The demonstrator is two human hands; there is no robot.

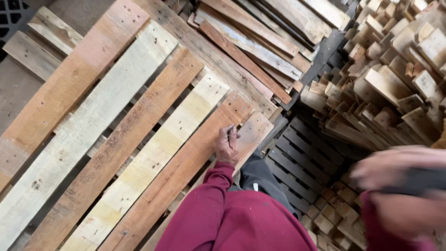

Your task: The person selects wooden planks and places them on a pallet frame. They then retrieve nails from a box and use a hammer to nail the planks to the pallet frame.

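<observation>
1. Wooden pallet [121, 135]: it fills the left and middle of the view, lying flat and running on a slant from lower left to upper right. Its top boards alternate in colour, pale yellowish ones beside reddish-brown ones, with dark narrow gaps between them and small nail heads showing near the ends.
2. The pallet's left edge meets bare grey floor [14, 88], where two short loose planks [44, 42] lie just beside it.
3. Left hand [227, 145]: it rests on the pallet's near right corner, fingers drawn together and pinching a small dark nail [230, 131] upright against a reddish board. A maroon sleeve [204, 209] leads back from it toward the camera.
4. Above the hand, past the pallet's far right edge, a stack of long boards [260, 42] lies on the same slant, touching or nearly touching the pallet.
5. Just right of the hand the pallet ends; below that edge sits a dark slatted pallet [297, 158], lower down, forming a narrow gap.
6. Further right, a heap of short wood blocks [390, 79] crowds the upper right, with more blocks [334, 218] along the bottom.
7. Right hand [399, 181]: heavily blurred at the right edge, closed around a dark handle [418, 182]; what tool it belongs to cannot be told.
</observation>
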